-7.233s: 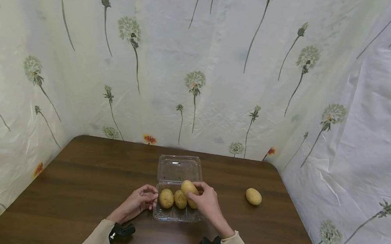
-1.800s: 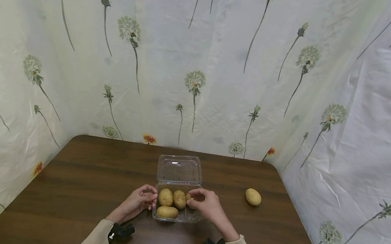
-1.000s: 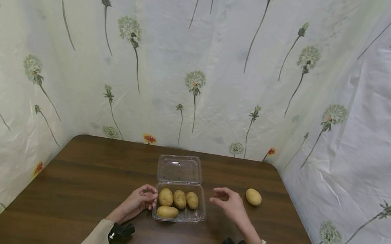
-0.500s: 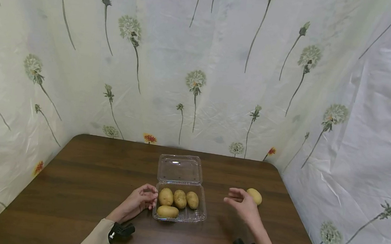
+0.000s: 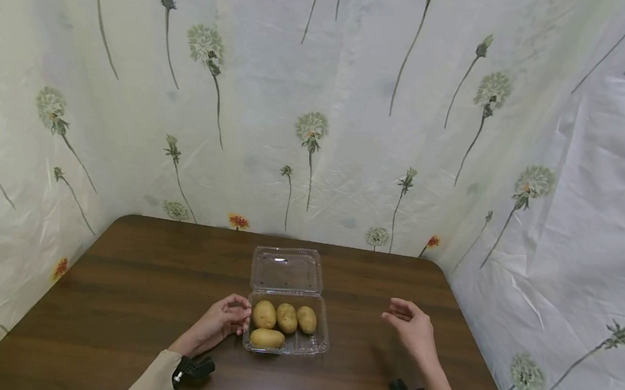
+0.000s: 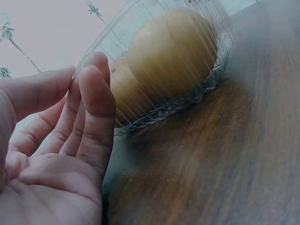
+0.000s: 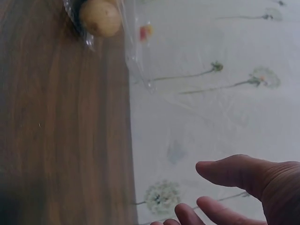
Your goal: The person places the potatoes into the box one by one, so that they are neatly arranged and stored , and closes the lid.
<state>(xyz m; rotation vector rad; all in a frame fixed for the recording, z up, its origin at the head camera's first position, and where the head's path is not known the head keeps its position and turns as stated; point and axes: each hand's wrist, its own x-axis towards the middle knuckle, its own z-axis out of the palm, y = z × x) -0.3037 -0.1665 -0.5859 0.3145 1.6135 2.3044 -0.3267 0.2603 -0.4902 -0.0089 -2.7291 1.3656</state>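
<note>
A clear plastic clamshell container (image 5: 306, 343) stands on the table with its lid (image 5: 287, 271) raised at the back. Inside, three potatoes (image 5: 286, 318) line the back row, and one potato (image 5: 267, 339) lies sideways at the front left. My left hand (image 5: 219, 323) pinches the container's left rim between thumb and fingers; the left wrist view shows potatoes through the ribbed wall (image 6: 173, 51). Off to the right, my right hand (image 5: 415, 332) hovers with thumb and fingers parted and nothing between them. The loose potato on that side is hidden behind this hand.
A dark brown wooden table (image 5: 170, 269) carries everything. Pale curtain-like sheeting (image 5: 349, 161) printed with dandelions hangs behind and on both sides. Each wrist wears a black strap device (image 5: 196, 367).
My right hand placed a potato at the container's front left, touched the back-right potato, then moved right, now covering the loose potato from view. My left hand stayed at the rim.
</note>
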